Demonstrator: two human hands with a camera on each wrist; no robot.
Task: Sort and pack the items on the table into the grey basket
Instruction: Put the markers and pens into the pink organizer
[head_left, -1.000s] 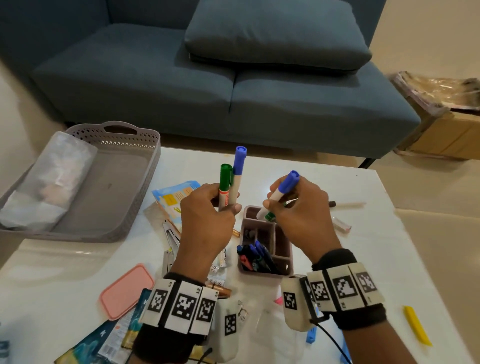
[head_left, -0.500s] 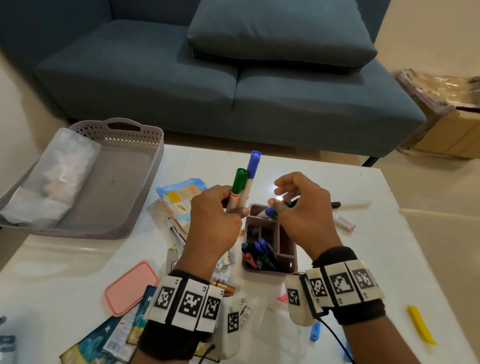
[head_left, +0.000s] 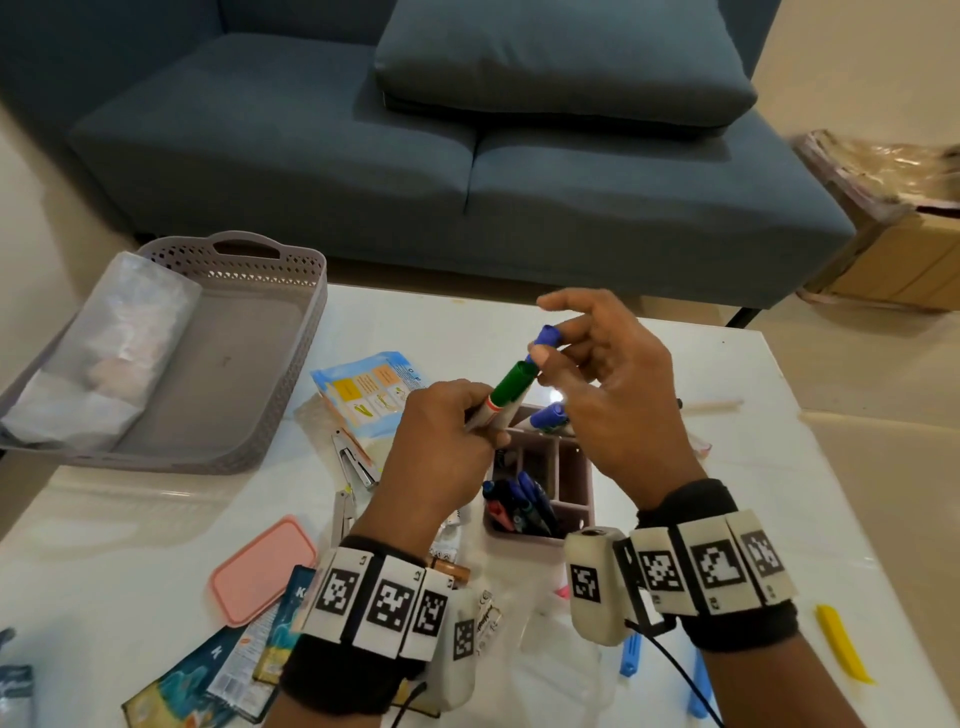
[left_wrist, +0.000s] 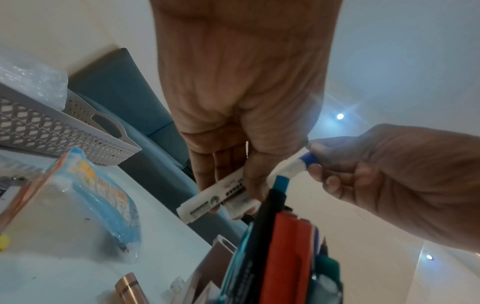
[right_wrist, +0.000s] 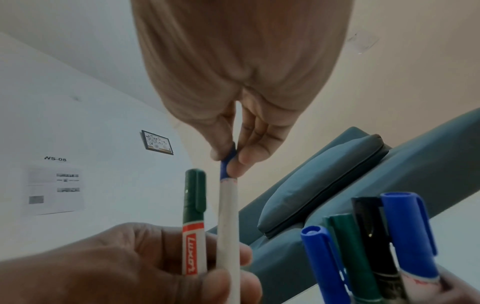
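Observation:
My left hand (head_left: 483, 421) grips two white-barrelled markers, tilted up to the right. One is the green-capped marker (head_left: 511, 387), the other the blue-capped marker (head_left: 548, 335). My right hand (head_left: 545, 345) pinches the blue cap between thumb and finger, seen close in the right wrist view (right_wrist: 228, 162). Both hands hover over the mauve pen organiser (head_left: 576, 467), which holds several markers (head_left: 519, 504). The grey basket (head_left: 291, 364) sits at the far left of the table. In the left wrist view my left hand (left_wrist: 233, 185) wraps the white barrels (left_wrist: 218, 197).
A clear plastic bag (head_left: 104, 364) lies in the basket. A blue packet (head_left: 369, 389), stapler (head_left: 356, 462), pink lid (head_left: 262, 571) and snack packets (head_left: 218, 680) clutter the table's left front. A yellow clip (head_left: 841, 644) and blue clips (head_left: 629, 654) lie right. A blue sofa (head_left: 467, 182) stands behind.
My right hand put its blue marker into the organiser, then rose to pinch the blue cap held by my left hand. My left hand tilted its two markers to the right.

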